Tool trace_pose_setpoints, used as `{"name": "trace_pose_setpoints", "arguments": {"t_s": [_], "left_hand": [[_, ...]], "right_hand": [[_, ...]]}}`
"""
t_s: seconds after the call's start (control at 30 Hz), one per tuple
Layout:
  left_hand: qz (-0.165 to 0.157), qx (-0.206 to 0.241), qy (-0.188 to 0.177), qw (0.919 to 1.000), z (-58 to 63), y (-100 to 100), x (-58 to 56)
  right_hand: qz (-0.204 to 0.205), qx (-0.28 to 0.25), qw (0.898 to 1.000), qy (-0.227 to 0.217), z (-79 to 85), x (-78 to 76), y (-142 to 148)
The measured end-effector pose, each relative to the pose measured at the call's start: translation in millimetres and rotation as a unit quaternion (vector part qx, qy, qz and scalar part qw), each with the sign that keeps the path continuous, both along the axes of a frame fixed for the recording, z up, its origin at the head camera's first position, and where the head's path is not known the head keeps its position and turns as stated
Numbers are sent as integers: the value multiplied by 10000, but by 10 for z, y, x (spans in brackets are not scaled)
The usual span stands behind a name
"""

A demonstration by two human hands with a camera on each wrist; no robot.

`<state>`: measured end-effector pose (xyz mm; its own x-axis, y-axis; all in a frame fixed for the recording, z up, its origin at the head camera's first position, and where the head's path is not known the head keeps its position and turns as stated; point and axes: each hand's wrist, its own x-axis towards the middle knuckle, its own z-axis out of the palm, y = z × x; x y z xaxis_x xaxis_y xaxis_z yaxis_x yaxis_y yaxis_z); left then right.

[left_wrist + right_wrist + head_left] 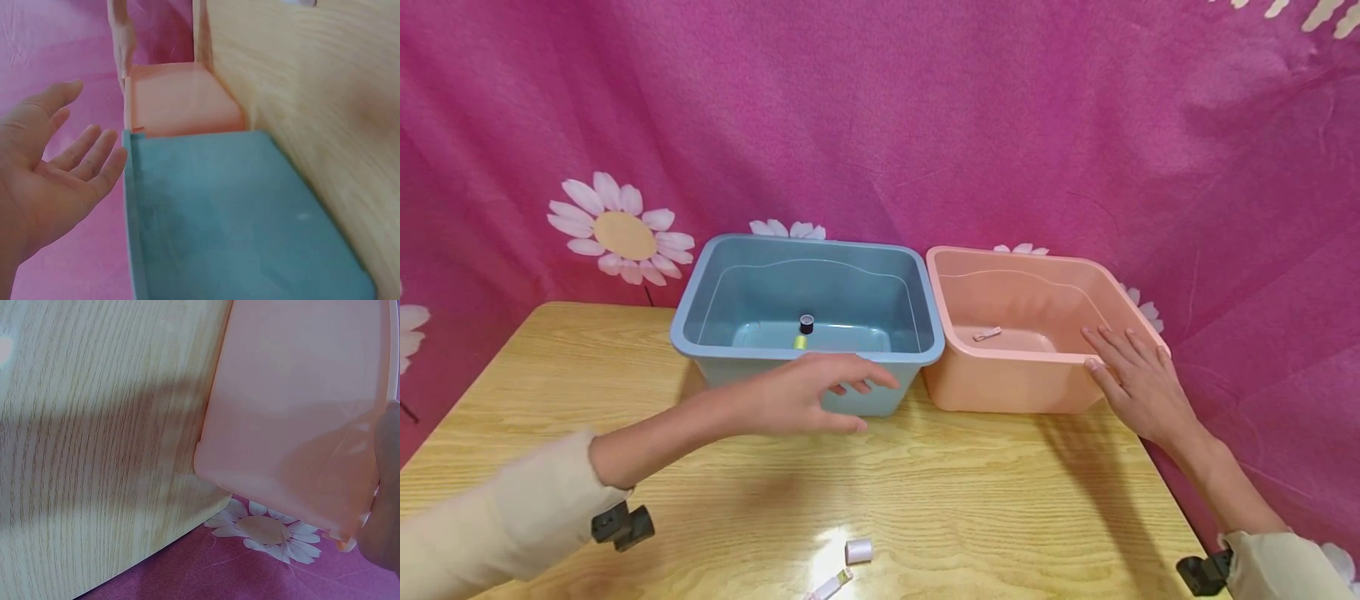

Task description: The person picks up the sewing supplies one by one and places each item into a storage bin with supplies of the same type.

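My left hand (pixel 820 392) hovers before the front wall of the blue bin (pixel 737 353), its fingers loosely spread and holding nothing. The palm and fingers also show in the left wrist view beside the bin's rim. At the right front corner of the pink bin (pixel 1015 387), my right hand (pixel 1138 387) has its fingers extended over the rim; whether they touch it I cannot tell. Inside the blue bin are a black spool (pixel 807 325) and a yellow-green spool (pixel 801 342), partly hidden by the rim. A small pale stick-like object (pixel 987 334) lies in the pink bin.
Near the front of the wooden table (pixel 985 500) lie a white spool (pixel 859 550) and a small white stick-like object (pixel 829 586) with a yellowish end, cut by the frame edge. A magenta flowered curtain (pixel 880 125) hangs behind. The bins stand side by side.
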<state>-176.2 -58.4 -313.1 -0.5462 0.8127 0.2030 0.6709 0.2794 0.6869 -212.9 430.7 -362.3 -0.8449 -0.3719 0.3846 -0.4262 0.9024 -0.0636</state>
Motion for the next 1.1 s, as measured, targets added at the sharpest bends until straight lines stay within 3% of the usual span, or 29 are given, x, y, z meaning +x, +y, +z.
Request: {"name": "trace_pose_setpoints", "arguments": {"t_s": [0.27, 0.53, 0.77, 1.1], "left_hand": [[-45, -240, -338, 9991, -240, 64, 93], [-185, -312, -433, 9984, -496, 117, 147], [-220, -474, -994, 9937, -666, 152, 198], [-416, -496, -997, 9929, -891, 195, 308]], "right_hand": [[-23, 10, 10000, -31, 1, -3, 1], [11, 44, 10000, 1, 11, -4, -5], [-44, 36, 10000, -17, 15, 3, -19], [-50, 49, 10000, -14, 22, 12, -30]]}}
